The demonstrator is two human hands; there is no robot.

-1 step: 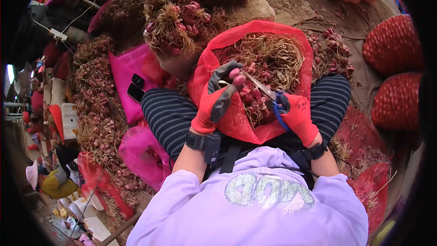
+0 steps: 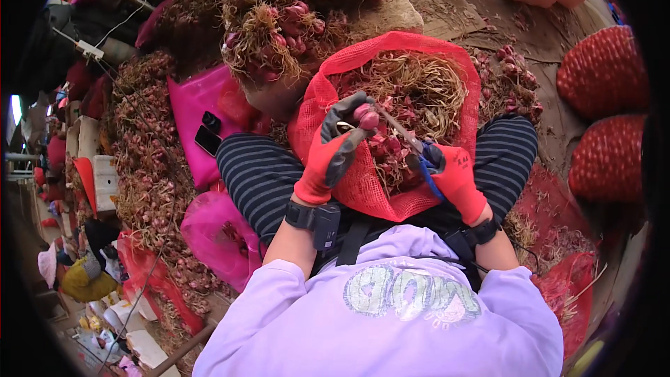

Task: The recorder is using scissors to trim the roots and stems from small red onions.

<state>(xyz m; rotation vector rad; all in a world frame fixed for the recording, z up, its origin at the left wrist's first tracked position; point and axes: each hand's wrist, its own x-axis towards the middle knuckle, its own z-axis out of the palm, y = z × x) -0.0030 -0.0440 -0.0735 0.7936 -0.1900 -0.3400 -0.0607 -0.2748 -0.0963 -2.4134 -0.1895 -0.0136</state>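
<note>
Your left hand (image 2: 331,150) pinches the shallots (image 2: 366,119) in its fingertips, inside the rim of the red mesh bag (image 2: 391,42); your right hand (image 2: 455,173) grips the scissors (image 2: 406,135) by their handles. Open room lies between blades and far rim.

The gloves (image 2: 457,173) are red and grey, scissor handles (image 2: 428,180) blue, bulbs (image 2: 368,121) purplish-pink, mesh bag (image 2: 359,185) red, trousers (image 2: 255,174) dark, pale-striped.

Red bulbs (image 2: 367,120) in left hand (image 2: 331,148), scissors (image 2: 405,134) in right hand (image 2: 455,176), above mesh sack (image 2: 361,183)
</note>
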